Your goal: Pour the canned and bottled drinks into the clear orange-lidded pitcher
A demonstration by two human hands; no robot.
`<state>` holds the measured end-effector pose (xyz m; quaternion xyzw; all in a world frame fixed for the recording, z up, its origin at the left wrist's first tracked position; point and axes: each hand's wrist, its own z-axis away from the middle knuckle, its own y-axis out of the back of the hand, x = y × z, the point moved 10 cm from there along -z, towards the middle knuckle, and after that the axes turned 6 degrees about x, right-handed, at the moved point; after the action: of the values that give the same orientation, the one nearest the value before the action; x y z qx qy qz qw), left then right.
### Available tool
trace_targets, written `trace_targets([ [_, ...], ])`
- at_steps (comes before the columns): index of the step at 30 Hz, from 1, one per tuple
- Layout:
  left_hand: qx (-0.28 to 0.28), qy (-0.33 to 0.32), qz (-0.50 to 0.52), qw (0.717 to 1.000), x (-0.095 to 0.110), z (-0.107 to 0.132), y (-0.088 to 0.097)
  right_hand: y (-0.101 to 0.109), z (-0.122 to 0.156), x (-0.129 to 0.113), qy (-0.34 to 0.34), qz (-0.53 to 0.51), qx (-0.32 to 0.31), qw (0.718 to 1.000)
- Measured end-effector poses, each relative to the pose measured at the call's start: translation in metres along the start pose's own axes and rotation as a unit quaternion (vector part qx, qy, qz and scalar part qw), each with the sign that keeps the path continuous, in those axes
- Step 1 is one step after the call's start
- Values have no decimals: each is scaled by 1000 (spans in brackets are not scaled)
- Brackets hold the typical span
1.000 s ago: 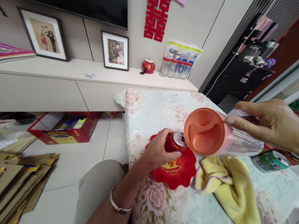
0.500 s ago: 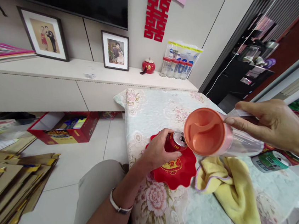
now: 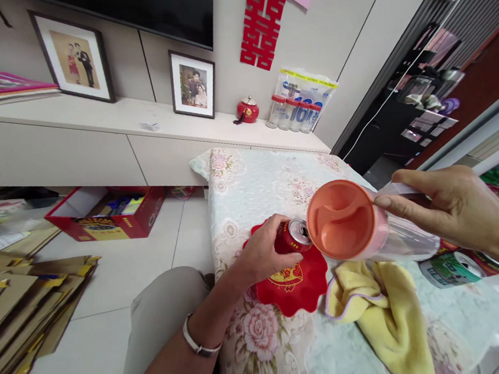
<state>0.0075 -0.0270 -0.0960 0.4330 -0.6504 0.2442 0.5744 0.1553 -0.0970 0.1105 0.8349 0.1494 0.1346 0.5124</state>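
Observation:
My left hand (image 3: 262, 254) is wrapped round a red drink can (image 3: 296, 235) that stands on a red scalloped plate (image 3: 293, 283) on the flowered tablecloth (image 3: 253, 186). My right hand (image 3: 450, 204) holds a clear bottle with a salmon-pink cap (image 3: 341, 220) on its side, cap end facing me, just right of the can and above the plate's edge. A yellow cloth (image 3: 385, 309) lies crumpled under the bottle.
A green can (image 3: 449, 269) lies on its side at the table's right. A low cabinet (image 3: 93, 138) behind carries framed photos, a red pot (image 3: 247, 110) and packed jars (image 3: 299, 107). Flattened cardboard (image 3: 16, 306) and a red box (image 3: 109, 212) sit on the floor to the left.

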Motion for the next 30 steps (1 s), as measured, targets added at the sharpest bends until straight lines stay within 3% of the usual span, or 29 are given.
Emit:
trace_targets([
  [30,0,-2,2,1000,-1,-1,0,1,-3,-5,38,10,14,999],
])
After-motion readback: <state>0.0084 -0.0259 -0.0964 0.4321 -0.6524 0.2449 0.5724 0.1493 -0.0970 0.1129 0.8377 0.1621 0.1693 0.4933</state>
